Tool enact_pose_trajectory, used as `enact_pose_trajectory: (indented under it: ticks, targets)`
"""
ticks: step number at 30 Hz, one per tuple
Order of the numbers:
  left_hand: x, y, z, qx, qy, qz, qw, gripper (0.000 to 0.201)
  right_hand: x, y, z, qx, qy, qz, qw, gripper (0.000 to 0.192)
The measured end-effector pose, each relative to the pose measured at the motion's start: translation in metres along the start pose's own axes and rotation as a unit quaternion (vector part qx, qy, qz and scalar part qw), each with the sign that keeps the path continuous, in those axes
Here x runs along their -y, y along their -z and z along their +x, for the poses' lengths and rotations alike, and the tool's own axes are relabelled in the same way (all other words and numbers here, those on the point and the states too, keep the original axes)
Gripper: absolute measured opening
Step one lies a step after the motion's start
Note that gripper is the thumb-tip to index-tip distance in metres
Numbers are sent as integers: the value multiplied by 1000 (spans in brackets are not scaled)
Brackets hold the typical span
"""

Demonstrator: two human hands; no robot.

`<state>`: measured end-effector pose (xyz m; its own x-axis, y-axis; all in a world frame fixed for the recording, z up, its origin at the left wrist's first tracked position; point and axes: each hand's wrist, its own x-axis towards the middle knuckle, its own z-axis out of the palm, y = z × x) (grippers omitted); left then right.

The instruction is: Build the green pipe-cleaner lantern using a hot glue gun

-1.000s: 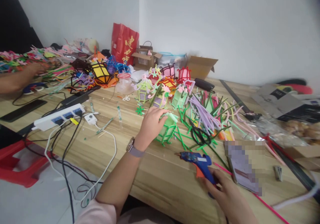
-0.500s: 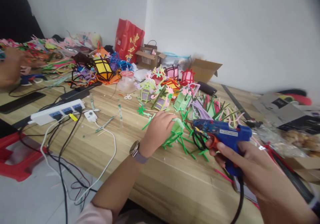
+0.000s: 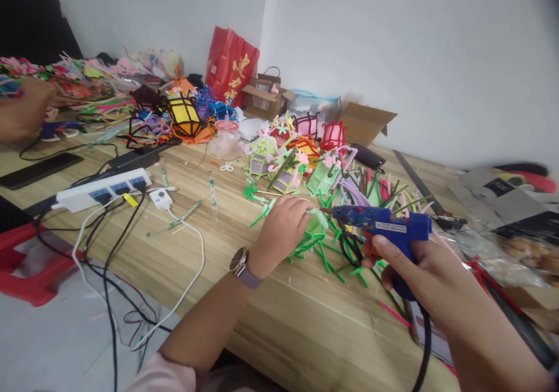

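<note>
My left hand (image 3: 282, 232) rests on a small green pipe-cleaner lantern (image 3: 312, 235) on the wooden table (image 3: 244, 299), fingers gripping its pale top. My right hand (image 3: 414, 267) grips a blue hot glue gun (image 3: 384, 223). Its nozzle points left, close to the lantern's top and my left fingertips. A watch sits on my left wrist. The glue gun's black cord hangs down below my right hand.
Finished lanterns (image 3: 279, 162) and loose pipe cleaners (image 3: 375, 191) crowd the table beyond my hands. A white power strip (image 3: 102, 189) with cables lies at left, with a black phone (image 3: 39, 170) further left. Another person's hand (image 3: 20, 112) works at far left. Cardboard boxes (image 3: 367, 124) and a red bag (image 3: 229, 69) stand by the wall.
My right hand lifted the glue gun off the table and brought its nozzle up to the green lantern. My left hand stayed on the lantern.
</note>
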<state>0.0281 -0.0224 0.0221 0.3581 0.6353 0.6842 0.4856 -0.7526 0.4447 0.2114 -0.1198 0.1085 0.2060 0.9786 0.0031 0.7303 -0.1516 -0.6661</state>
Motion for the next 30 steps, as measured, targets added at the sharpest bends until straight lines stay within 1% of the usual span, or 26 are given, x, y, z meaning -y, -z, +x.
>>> enact_pose_trajectory:
  ticks: [6,13,15,19,24,30]
  targets:
    - [-1,1,1,9,1,-6,1000,15,2,-2,1,-15,28,-13,999,67]
    - [-1,0,1,18,10,-5,1000,16,-1,-3,1,-37,51,-32,997,62]
    - [-1,0,1,16,10,-6,1000,17,-2,-3,0,-32,57,-49,997,61]
    - [-1,0,1,10,5,1,1000,16,1,-1,-2,1,55,-92,994,54]
    - [-1,0,1,20,8,5,1000,17,5,-1,-2,-10,43,-100,994,56]
    - [-1,0,0,15,7,6,1000,16,7,-1,-2,-3,22,-114,993,54]
